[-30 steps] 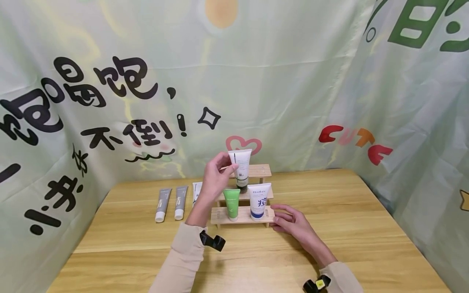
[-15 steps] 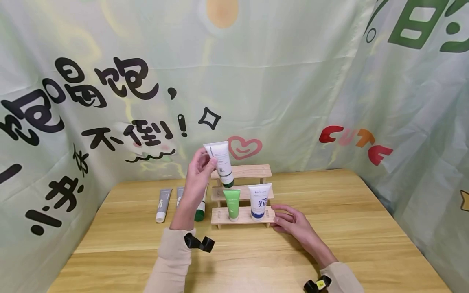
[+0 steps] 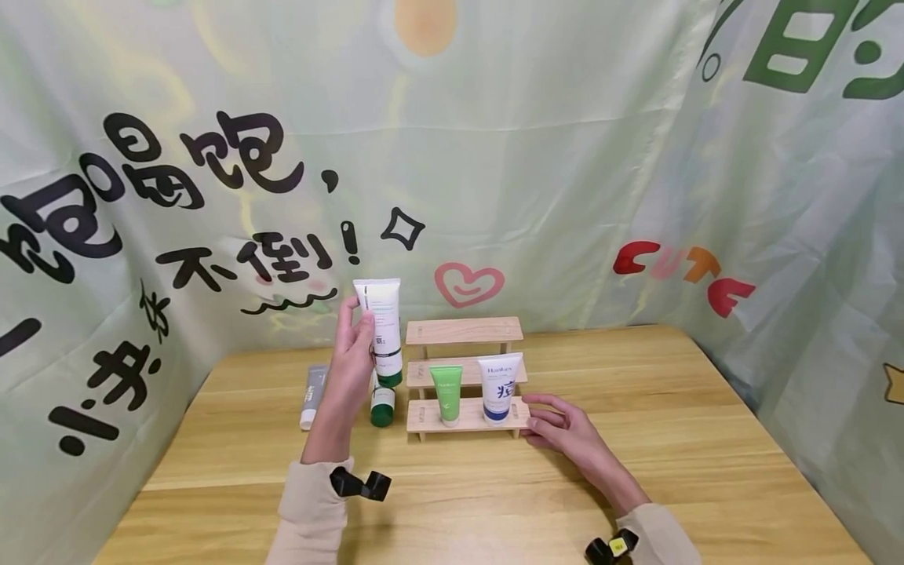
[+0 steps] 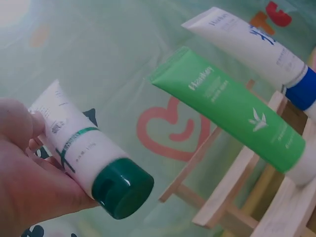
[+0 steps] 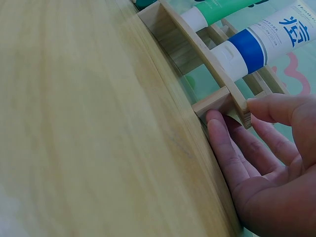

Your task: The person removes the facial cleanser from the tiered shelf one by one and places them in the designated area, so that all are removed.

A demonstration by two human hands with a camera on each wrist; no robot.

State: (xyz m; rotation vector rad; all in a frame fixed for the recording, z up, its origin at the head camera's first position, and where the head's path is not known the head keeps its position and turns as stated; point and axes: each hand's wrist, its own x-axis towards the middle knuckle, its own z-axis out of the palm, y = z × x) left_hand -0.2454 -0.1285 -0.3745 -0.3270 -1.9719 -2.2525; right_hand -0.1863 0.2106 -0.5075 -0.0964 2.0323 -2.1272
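My left hand (image 3: pixel 348 357) holds a white tube (image 3: pixel 386 326) with a dark green cap upright, left of the three-tier wooden stand (image 3: pixel 464 330). The left wrist view shows the thumb and fingers of that hand (image 4: pixel 37 173) around the white tube (image 4: pixel 81 148). On the stand's lowest tier are a green tube (image 3: pixel 448 392) and a white tube with a blue cap band (image 3: pixel 500 384). My right hand (image 3: pixel 572 439) grips the right end of this tier; in the right wrist view its fingers (image 5: pixel 229 148) touch the board's end and the leg.
On the table (image 3: pixel 600 502), left of the stand, lies another green-capped tube (image 3: pixel 383 406), partly behind the held one. A grey tube (image 3: pixel 313 394) lies farther left, beside my left forearm. A printed cloth (image 3: pixel 551 196) hangs behind the table.
My left hand has carried the white tube from above the stand's middle tier leftward, off the stand. My right hand has stayed at the stand's end.
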